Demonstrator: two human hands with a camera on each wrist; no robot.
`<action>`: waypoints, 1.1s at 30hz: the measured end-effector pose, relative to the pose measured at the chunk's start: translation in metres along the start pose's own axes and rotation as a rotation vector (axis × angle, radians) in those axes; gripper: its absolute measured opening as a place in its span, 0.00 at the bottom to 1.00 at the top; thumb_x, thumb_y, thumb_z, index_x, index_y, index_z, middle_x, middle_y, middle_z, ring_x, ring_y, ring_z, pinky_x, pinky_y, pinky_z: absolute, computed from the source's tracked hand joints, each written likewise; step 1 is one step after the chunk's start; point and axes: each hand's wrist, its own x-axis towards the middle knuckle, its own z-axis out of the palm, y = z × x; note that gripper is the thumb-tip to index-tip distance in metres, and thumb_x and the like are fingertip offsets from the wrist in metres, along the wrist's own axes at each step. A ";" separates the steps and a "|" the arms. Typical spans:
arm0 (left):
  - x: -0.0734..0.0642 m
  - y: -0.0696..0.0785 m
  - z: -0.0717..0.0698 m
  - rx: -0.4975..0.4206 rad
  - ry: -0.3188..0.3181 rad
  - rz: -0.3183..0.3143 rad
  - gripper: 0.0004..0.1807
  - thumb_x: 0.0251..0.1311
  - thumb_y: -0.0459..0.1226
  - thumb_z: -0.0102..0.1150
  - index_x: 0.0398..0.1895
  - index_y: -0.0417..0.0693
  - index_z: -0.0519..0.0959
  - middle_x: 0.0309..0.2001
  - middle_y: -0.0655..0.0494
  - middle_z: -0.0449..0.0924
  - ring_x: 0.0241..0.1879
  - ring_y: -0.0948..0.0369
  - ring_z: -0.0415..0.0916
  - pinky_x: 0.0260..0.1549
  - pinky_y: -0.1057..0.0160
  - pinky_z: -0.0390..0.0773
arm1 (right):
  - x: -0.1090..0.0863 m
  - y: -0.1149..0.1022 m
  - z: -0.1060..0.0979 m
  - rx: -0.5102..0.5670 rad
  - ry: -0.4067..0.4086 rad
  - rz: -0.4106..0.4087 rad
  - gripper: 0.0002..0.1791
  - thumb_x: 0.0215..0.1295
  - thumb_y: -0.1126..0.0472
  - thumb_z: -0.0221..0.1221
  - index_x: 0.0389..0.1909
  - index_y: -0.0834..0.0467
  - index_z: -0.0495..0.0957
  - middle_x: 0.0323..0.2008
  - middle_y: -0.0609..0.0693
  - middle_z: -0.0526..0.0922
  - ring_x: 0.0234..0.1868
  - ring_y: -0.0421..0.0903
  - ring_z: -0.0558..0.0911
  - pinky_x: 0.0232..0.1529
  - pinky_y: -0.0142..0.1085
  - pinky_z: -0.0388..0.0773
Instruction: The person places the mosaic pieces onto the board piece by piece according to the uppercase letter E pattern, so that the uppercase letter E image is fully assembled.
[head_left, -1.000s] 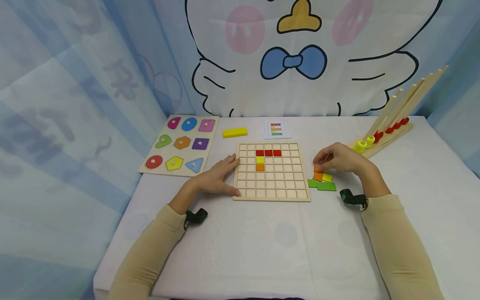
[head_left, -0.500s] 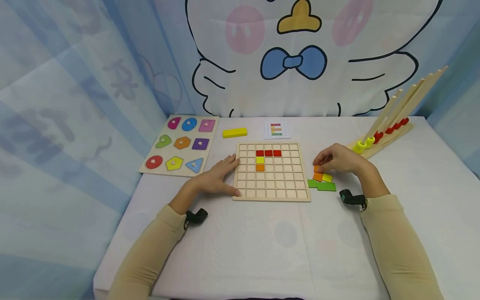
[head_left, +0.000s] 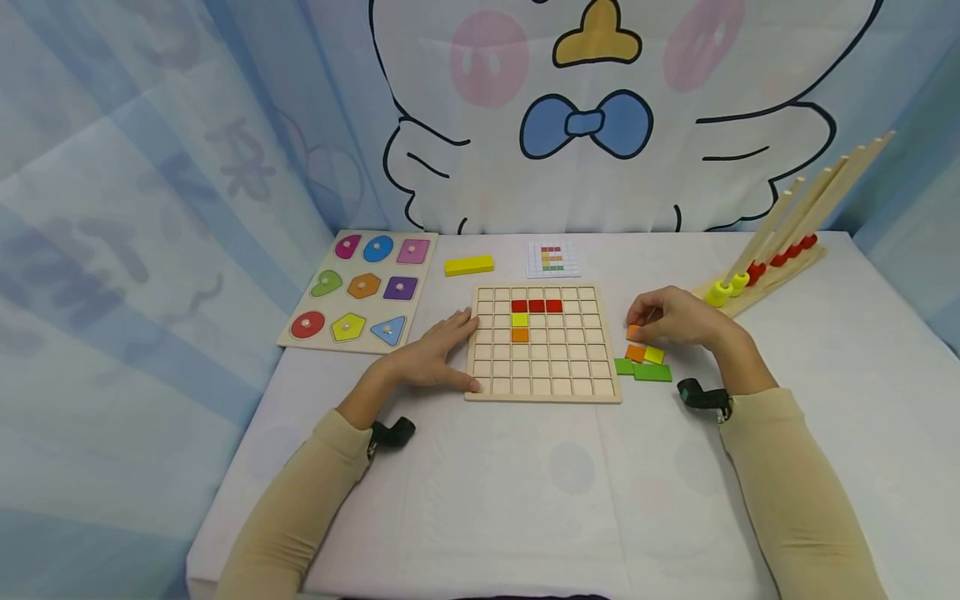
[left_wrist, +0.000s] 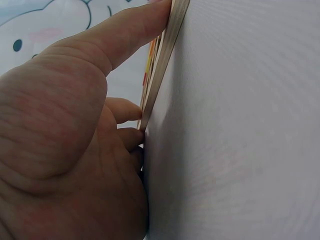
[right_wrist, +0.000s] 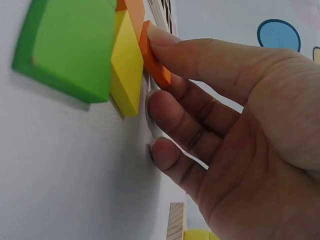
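A wooden grid board [head_left: 543, 367] lies mid-table, with three red tiles [head_left: 537, 307] in a row, then a yellow tile [head_left: 520, 320] and an orange tile [head_left: 520, 335] below the leftmost. My left hand [head_left: 431, 354] rests at the board's left side, fingers extended and thumb at the near corner. Right of the board, my right hand [head_left: 678, 317] pinches another orange tile [right_wrist: 156, 62] between thumb and fingers. Beside it lie a loose orange tile [head_left: 635, 353], a loose yellow tile [head_left: 654, 356] and green tiles [head_left: 652, 372].
A shape puzzle board [head_left: 360, 304] lies at the left. Behind the grid are a yellow block [head_left: 469, 265] and a pattern card [head_left: 553, 259]. A wooden bead rack [head_left: 780, 267] with upright rods stands at the right. A printed curtain [head_left: 465, 183] hangs behind the table.
The pinched orange tile has come slightly away from the loose orange tile under it. The left hand and the board have stayed in place.
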 end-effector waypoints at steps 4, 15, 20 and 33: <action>0.000 0.000 0.000 0.000 0.001 0.006 0.66 0.55 0.61 0.73 0.86 0.51 0.41 0.86 0.54 0.28 0.85 0.55 0.25 0.83 0.50 0.32 | 0.000 -0.001 0.001 0.006 0.018 0.002 0.12 0.65 0.61 0.71 0.45 0.60 0.83 0.41 0.55 0.84 0.42 0.51 0.77 0.41 0.33 0.76; 0.001 -0.002 0.000 0.002 0.004 0.009 0.66 0.55 0.61 0.73 0.86 0.52 0.40 0.86 0.54 0.28 0.85 0.55 0.25 0.83 0.50 0.31 | 0.001 0.000 0.002 0.044 0.054 -0.010 0.10 0.70 0.67 0.64 0.50 0.61 0.84 0.43 0.58 0.84 0.39 0.51 0.77 0.38 0.32 0.79; 0.000 -0.001 0.000 -0.007 0.003 0.001 0.66 0.55 0.61 0.72 0.86 0.52 0.40 0.86 0.55 0.27 0.85 0.55 0.25 0.83 0.49 0.32 | 0.002 -0.001 0.003 0.059 0.088 -0.036 0.11 0.71 0.64 0.64 0.51 0.60 0.84 0.45 0.58 0.84 0.40 0.50 0.76 0.37 0.32 0.77; 0.000 -0.002 0.001 0.003 0.007 0.006 0.66 0.55 0.61 0.72 0.86 0.52 0.40 0.86 0.55 0.27 0.85 0.56 0.24 0.83 0.50 0.31 | 0.005 -0.010 0.008 0.107 0.158 -0.044 0.15 0.76 0.59 0.60 0.59 0.57 0.83 0.54 0.57 0.84 0.48 0.52 0.78 0.44 0.29 0.80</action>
